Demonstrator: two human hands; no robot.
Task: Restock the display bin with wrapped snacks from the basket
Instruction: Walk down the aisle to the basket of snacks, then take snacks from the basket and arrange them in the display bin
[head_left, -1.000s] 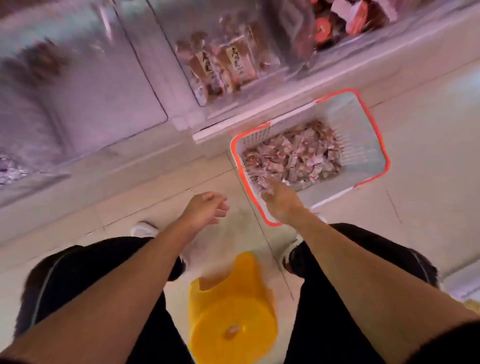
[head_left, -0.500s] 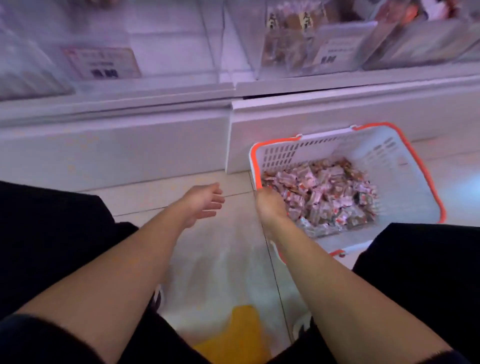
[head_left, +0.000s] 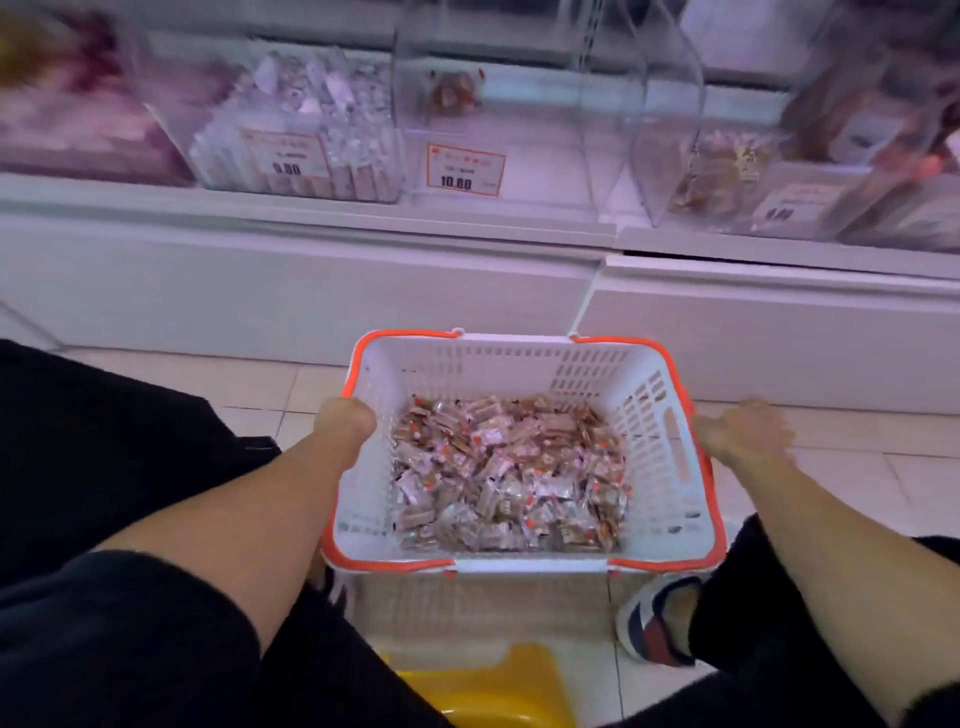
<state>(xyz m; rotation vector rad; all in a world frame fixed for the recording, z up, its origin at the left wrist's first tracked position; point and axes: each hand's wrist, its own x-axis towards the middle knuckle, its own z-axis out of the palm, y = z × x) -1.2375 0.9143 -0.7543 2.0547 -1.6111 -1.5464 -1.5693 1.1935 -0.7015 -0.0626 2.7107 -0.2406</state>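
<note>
Two hands of mine flank the basket (head_left: 524, 358), one at each side. It is a white plastic tub with slotted, lattice-like walls and a bright orange rim, rectangular with rounded corners, and it sits between my knees in front of the white shelf base (head_left: 311, 291). My left hand (head_left: 344, 422) is curled over the left rim, fingers hooked down the outside so I see only the knuckles and wrist; it grips that edge. My right hand (head_left: 743, 428) is at the right side of the basket, just beside the orange rim, with the fingers spread and blurred; I cannot tell whether it is touching the rim or clasping anything.

Inside the basket lies a loose heap of wrapped snacks (head_left: 506, 473), small flat rectangular packets in crinkly clear film with brown contents and little red marks, covering the floor of the tub.

Above, on the shelf, stands the display bin (head_left: 519, 104), a clear acrylic box with a smooth curved front and an orange-bordered price tag (head_left: 465, 169); it looks nearly bare, with only a few brown pieces at the back. A neighbouring clear bin (head_left: 306, 119) on its left is packed with pale wrapped pieces. The floor (head_left: 260, 379) is glossy pale tile, and a yellow plastic stool (head_left: 483, 686) shows below me.
</note>
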